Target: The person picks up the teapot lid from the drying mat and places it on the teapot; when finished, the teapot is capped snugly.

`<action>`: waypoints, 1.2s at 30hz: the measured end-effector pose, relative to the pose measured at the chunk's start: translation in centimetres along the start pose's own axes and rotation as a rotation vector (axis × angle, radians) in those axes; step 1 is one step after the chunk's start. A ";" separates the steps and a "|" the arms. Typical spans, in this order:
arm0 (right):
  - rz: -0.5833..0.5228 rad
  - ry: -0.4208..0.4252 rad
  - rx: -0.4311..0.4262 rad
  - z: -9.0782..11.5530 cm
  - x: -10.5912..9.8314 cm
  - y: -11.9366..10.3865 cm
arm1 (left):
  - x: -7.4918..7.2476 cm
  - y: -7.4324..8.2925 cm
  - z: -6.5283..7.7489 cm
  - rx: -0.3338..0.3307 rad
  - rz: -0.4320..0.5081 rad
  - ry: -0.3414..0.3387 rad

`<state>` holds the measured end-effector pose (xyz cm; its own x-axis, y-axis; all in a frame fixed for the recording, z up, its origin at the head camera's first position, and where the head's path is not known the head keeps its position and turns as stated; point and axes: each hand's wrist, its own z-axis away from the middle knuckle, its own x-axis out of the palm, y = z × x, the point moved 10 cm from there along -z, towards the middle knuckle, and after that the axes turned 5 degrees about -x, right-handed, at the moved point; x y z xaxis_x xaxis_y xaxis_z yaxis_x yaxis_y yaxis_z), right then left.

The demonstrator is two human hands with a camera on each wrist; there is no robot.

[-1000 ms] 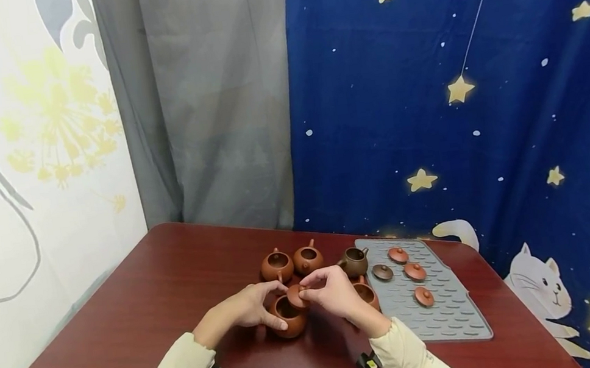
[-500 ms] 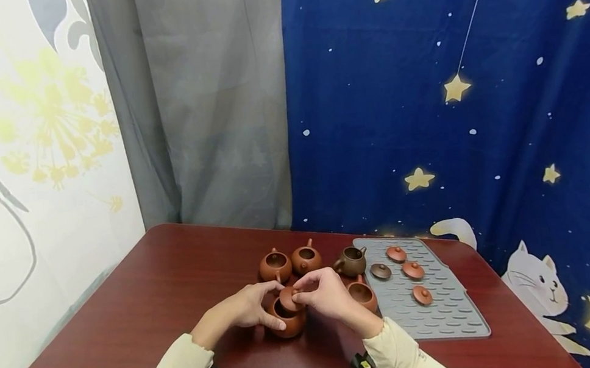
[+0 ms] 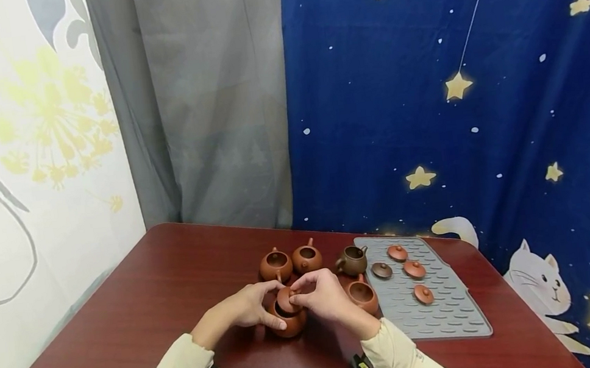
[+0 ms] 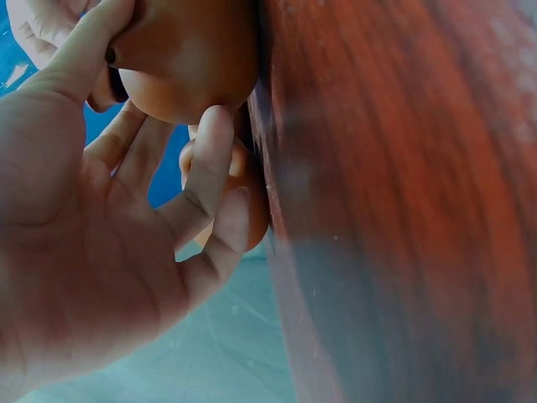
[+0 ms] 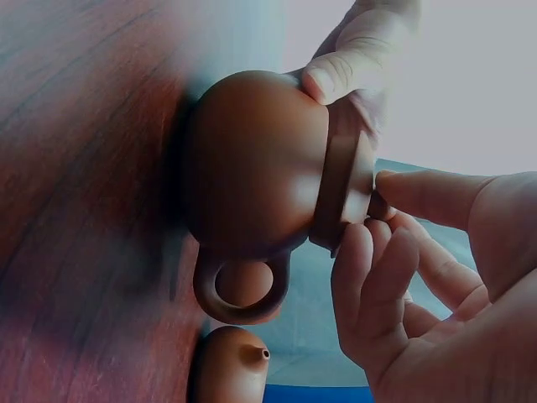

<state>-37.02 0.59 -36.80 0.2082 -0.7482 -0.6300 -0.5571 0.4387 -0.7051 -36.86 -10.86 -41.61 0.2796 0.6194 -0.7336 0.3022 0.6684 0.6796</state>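
My left hand holds a reddish-brown clay teapot upright on the table, thumb on the near side and fingers on the far side. In the left wrist view the teapot shows its spout close to the thumb. With my right hand I pinch the knob of a matching lid. That lid sits at the teapot's mouth in the right wrist view, slightly tilted; whether its rim is seated all round I cannot tell. Part of the opening shows below the lid in the head view.
Two lidless brown teapots stand just behind my hands. A dark teapot and another reddish one are to the right. Beyond them a grey ridged mat bears several lids, including a dark lid and a red lid.
My right hand has moved the lid left, from beside the teapot's opening to over it. The left hand keeps its hold on the teapot.
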 end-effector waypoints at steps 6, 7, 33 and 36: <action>-0.033 -0.014 -0.033 0.3 0.8 0.0 | 0.0 0.1 0.1 0.008 -0.011 0.000; -0.034 -0.014 -0.040 0.4 0.9 0.1 | 0.1 0.1 0.0 0.007 -0.014 -0.007; -0.007 -0.016 -0.072 0.7 1.9 0.2 | 0.4 0.0 0.2 0.005 0.007 -0.027; 0.012 -0.007 -0.070 0.5 1.9 0.1 | 0.2 0.0 0.1 0.008 -0.007 -0.015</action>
<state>-36.28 -0.50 -38.22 0.2066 -0.7395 -0.6407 -0.6145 0.4115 -0.6731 -36.76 -10.78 -41.72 0.2910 0.6087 -0.7381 0.3110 0.6694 0.6747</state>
